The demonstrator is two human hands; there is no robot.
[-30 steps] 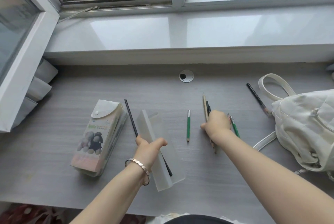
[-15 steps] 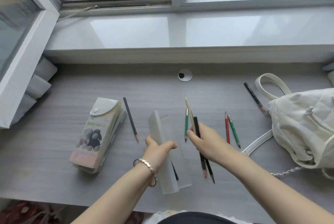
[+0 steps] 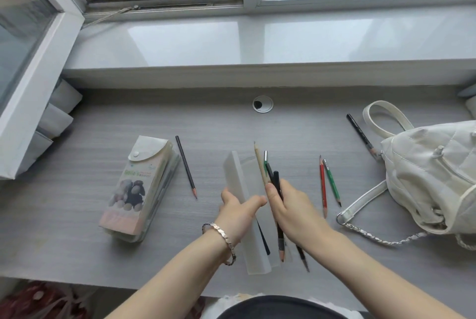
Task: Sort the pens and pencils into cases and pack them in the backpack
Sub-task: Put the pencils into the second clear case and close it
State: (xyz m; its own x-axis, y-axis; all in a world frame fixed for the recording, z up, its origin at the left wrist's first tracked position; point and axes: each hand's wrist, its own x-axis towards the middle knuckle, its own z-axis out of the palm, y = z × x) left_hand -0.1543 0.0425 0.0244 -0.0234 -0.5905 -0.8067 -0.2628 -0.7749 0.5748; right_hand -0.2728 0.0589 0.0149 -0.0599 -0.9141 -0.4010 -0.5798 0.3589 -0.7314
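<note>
My left hand [image 3: 238,212] grips the raised lid of a frosted translucent pencil case [image 3: 238,179] that lies open at the desk's middle. My right hand [image 3: 291,209] holds a bunch of pencils [image 3: 277,185], one tan and two dark, just over the open case. A dark pencil lies inside the case. A green pencil [image 3: 265,158] is half hidden behind the bunch. A black pencil [image 3: 186,165] lies left of the case. A red pencil [image 3: 322,186] and a green pencil [image 3: 331,182] lie to the right. A white backpack [image 3: 432,177] sits at the far right.
A printed snap-flap pencil case [image 3: 140,185] lies at the left. A black pen [image 3: 359,134] rests near the backpack strap [image 3: 381,115]. A chain strap [image 3: 373,237] trails toward the front edge. A cable grommet [image 3: 262,104] sits at the back, below the window sill [image 3: 257,43].
My right hand picked up the pencils from the desk and carried them left, over the open case. The left hand kept its hold on the lid.
</note>
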